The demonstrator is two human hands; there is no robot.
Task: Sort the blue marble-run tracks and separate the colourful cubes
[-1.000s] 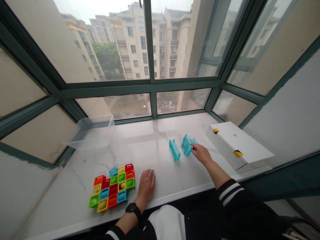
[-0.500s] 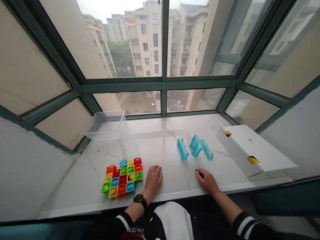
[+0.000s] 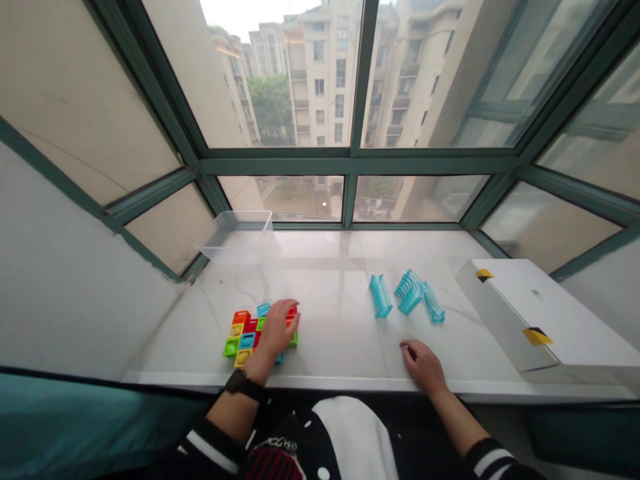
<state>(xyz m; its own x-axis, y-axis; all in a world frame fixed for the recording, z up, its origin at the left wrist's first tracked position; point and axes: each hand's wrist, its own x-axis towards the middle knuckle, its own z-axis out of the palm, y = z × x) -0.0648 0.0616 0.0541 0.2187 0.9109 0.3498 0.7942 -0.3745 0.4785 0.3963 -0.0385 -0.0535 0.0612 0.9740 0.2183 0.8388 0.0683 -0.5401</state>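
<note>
My left hand (image 3: 277, 327), with a dark watch on the wrist, is over the right part of a patch of small square coloured blocks (image 3: 247, 341). Its thumb and fingers are apart around the red and orange blocks (image 3: 291, 312) at the back right corner; whether they touch is unclear. The hand hides several blocks in the middle. Loosely curled, with a gap between thumb and forefinger, my right hand (image 3: 424, 365) rests on the white sill and holds nothing I can see. Beyond it lie three clear blue plastic pieces: a straight one (image 3: 381, 296), a curved one (image 3: 409, 293) and a narrow one (image 3: 433, 303).
A clear plastic bin (image 3: 237, 253) stands at the back left by the window frame. On the right is a large white box (image 3: 540, 300) with yellow and black tabs. The white sill (image 3: 330, 333) ends at a front edge close to my body.
My left hand has moved left and forward from bare sill onto the blocks. My right hand stays on the sill, its fingers slightly more curled. The view has shifted.
</note>
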